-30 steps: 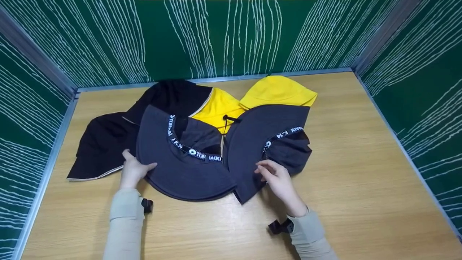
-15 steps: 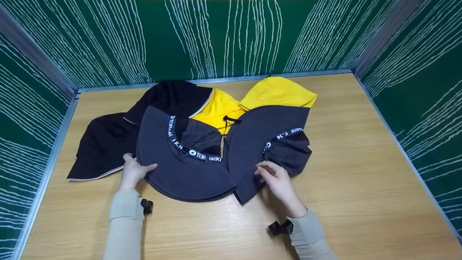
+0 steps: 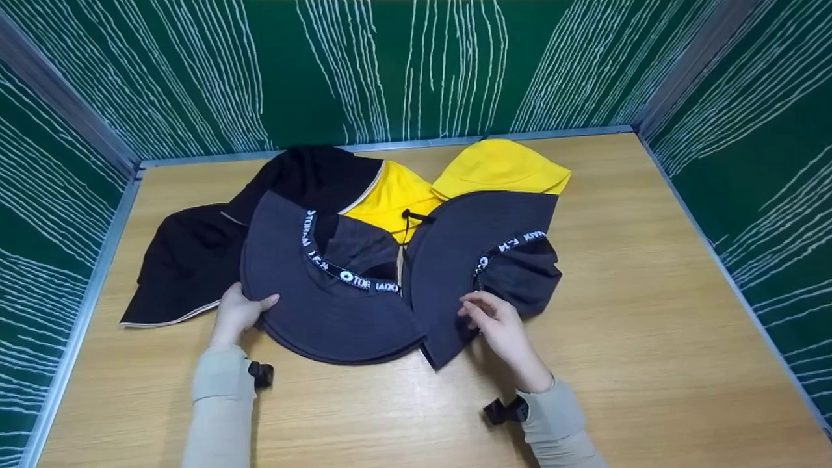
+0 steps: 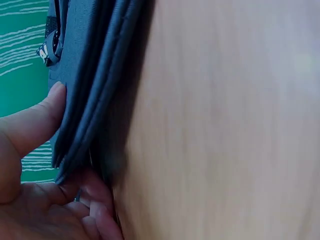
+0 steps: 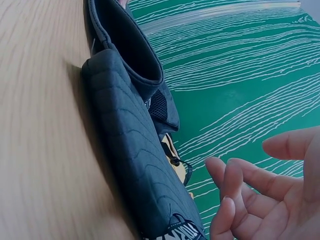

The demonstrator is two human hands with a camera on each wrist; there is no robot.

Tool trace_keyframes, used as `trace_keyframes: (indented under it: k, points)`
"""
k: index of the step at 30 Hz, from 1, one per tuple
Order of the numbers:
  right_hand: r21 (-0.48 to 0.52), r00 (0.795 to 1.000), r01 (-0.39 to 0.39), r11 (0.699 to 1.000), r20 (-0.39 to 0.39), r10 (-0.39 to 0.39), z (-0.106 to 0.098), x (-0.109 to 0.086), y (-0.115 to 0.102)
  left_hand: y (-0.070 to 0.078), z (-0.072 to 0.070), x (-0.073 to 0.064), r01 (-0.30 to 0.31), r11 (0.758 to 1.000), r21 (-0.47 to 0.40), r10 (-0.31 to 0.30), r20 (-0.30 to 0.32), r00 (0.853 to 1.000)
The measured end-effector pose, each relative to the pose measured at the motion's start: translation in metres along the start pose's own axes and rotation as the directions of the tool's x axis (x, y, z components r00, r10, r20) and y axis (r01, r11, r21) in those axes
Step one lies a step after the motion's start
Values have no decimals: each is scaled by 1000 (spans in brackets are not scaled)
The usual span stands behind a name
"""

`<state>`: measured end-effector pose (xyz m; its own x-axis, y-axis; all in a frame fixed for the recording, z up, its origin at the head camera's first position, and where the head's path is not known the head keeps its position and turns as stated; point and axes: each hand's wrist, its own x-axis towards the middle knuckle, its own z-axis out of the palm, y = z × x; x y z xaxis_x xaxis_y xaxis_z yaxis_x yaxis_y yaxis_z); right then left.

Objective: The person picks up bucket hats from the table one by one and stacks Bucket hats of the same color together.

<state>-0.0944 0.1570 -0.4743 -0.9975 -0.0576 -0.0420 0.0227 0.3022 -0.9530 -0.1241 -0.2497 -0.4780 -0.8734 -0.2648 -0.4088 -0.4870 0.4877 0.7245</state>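
A dark grey bucket hat (image 3: 338,325) lies folded at the middle of the table, its lettered band showing. My left hand (image 3: 239,313) pinches the left edge of its brim. In the left wrist view the thumb (image 4: 50,107) lies on the upper side and the fingers are under the layered brim (image 4: 102,75). A second dark grey bucket hat (image 3: 448,260) lies to the right, tucked partly beneath the first one's brim. Close over its near edge is my right hand (image 3: 500,328), fingers loosely bent with nothing between them, as the right wrist hand view (image 5: 265,195) shows.
Two black hats (image 3: 188,260) with pale piping lie at the left and back left. Behind the grey hats are yellow hats (image 3: 500,166). A black cord with a stopper (image 3: 407,213) sits between them. Green walls with white streaks enclose the wooden table (image 3: 682,325).
The left hand has moved slightly left and down, and the first grey hat's brim edge has shifted a little left with it. The right hand has stayed nearly still.
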Motion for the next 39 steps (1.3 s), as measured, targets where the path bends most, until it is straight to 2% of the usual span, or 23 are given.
trace_keyframes:
  k: [6, 12, 18, 24, 32, 39]
  points:
    - [3, 1000, -5, 1000, 6, 5, -1, -1, 1, 1, 1, 0, -21, 998, -65, 19, -22, 1000]
    - [7, 1000, -24, 1000, 6, 24, 1, 0, -2, 2, -5, -2, -14, 982, -189, 11, -16, 1000]
    - [13, 999, -31, 999, 15, 31, 0, 0, -2, 11, -8, -8, -69, 935, -349, 54, -54, 997]
    - [19, 999, -32, 999, 14, 32, 1, 2, 4, 25, -9, -17, -118, 891, -438, 71, -122, 990]
    - [13, 999, -38, 999, 22, 38, 2, 3, 6, 46, -7, -29, -227, 793, -566, 143, -190, 971]
    - [21, 999, -25, 999, 29, 24, 1, 1, 3, 62, -6, -40, -284, 764, -579, 179, -233, 956]
